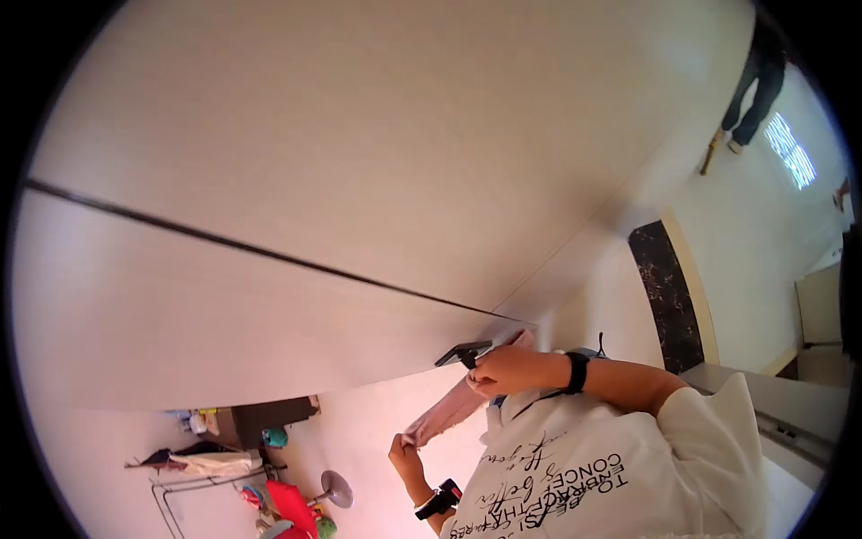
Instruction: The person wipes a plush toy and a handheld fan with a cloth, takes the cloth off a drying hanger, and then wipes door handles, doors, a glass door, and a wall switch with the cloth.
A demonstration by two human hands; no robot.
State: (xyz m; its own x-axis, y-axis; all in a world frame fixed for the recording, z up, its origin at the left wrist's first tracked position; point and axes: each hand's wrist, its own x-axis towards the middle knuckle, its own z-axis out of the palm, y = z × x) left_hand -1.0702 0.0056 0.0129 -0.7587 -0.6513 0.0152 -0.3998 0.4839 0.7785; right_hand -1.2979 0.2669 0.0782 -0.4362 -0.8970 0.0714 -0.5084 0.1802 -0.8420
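My left hand (407,452) pinches the lower end of a pinkish strip of cloth (446,410). The strip stretches up past my right hand (507,371), its far end showing beside the pale panel; whether my right fingers also grip it is hidden. Those fingers are closed around the short stem of a black, flat-topped piece (462,352), which looks like a handle. This piece is at the lower edge of a large pale panel (359,135), and I cannot tell whether it is fixed there. A dark band circles each wrist.
A dark seam (269,256) runs across the panel. A dark marbled strip (664,292) crosses the floor at right, and a person in dark trousers (754,94) stands beyond. Lower left are a clothes rack (171,490), a red item (289,505) and a round stool (338,489).
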